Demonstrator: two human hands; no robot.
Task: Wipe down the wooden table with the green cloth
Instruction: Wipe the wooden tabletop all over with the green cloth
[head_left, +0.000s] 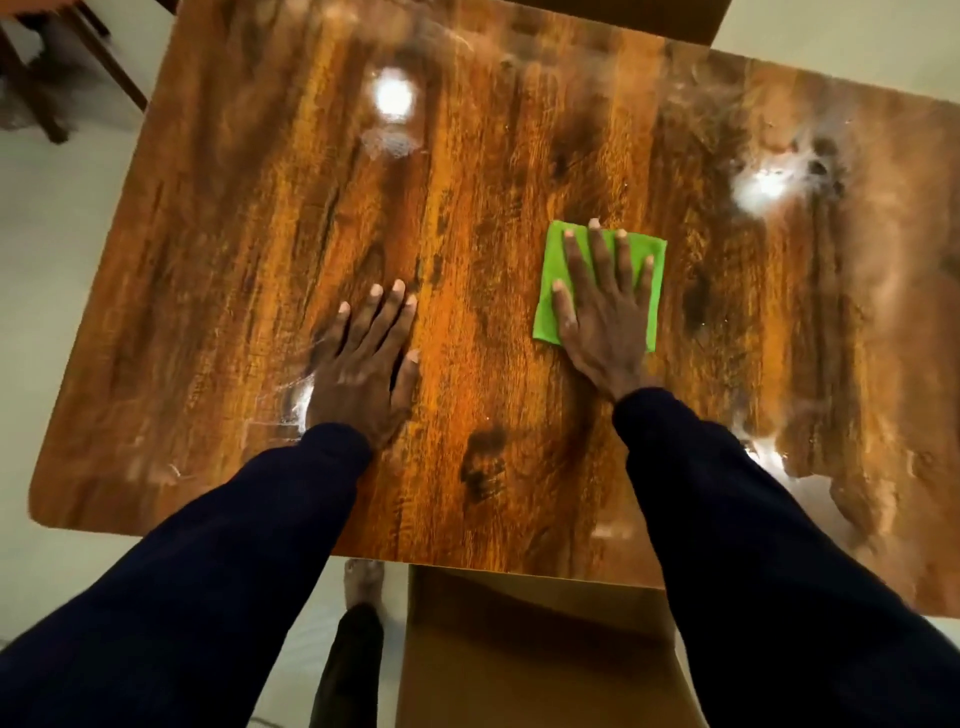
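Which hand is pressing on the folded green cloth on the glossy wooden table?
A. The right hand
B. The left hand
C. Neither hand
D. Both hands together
A: the right hand lies flat with spread fingers on the folded green cloth, while the left hand rests bare on the glossy wooden table.

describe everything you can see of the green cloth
The green cloth is a bright lime, soft-looking fabric, apparently folded into a rough square. It lies flat on the wooden table, right of centre. The right hand presses on it, palm down, fingers spread, covering its middle, with the middle fingertip just past its far edge.
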